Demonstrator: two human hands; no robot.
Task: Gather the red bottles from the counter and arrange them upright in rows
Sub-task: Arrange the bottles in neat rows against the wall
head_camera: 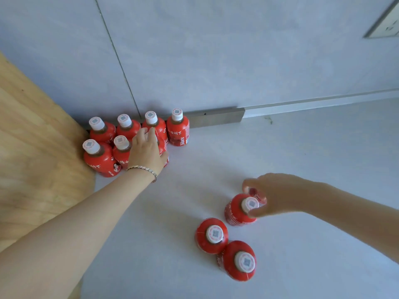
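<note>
Red bottles with white caps stand upright in the back left corner of the white counter (pixel 302 158). A back row of several bottles (pixel 178 130) lines the wall, and two more (pixel 99 160) stand in front. My left hand (pixel 146 149) is wrapped around a third front-row bottle (pixel 163 147), which it mostly hides. To the right, my right hand (pixel 274 196) curls around another red bottle (pixel 256 193), largely hidden under the fingers. Three loose upright bottles (pixel 237 212) (pixel 211 235) (pixel 239 261) stand close by, the first touching my thumb.
A wooden panel (pixel 32 147) borders the counter on the left, touching the bottle group. A grey wall runs behind, with a metal strip (pixel 216 118) at its base and a wall socket (pixel 386 22) at the top right.
</note>
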